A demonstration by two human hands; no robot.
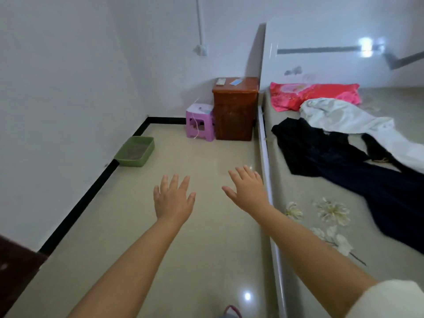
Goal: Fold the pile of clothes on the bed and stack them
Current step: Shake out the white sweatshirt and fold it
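A small white-walled room is shown, with a pale tiled floor point(183, 226) edged by a black skirting, and the bed point(309, 214) along the right side. Against the bed's headboard end a brown cabinet point(234, 111) is set, with a purple stool point(199, 126) just beside it and a green tray point(135, 151) further off by the wall.

On the bed the clothes are spread loosely rather than heaped: a white garment point(344, 118) lies below a red pillow point(314, 95), and dark trousers point(344, 166) lie partly under it and run down the bed. Nothing is seen folded or stacked, so the task is judged not yet begun.

Both hands are held out over the floor, beside the bed and well apart from the clothes. The left hand point(173, 198) is spread flat with straight fingers and nothing is held in its grip; the right hand point(247, 189), close to the bed's edge, is likewise spread and nothing is held.

Trouble could be expected from the overlap. If the white garment is pulled first, the trousers may be dragged with it and bunched. The dark cloth hides its own seams and legs, so a crooked fold could be made. The trousers also lie near the bed's edge, and a careless tug might slide them onto the floor.
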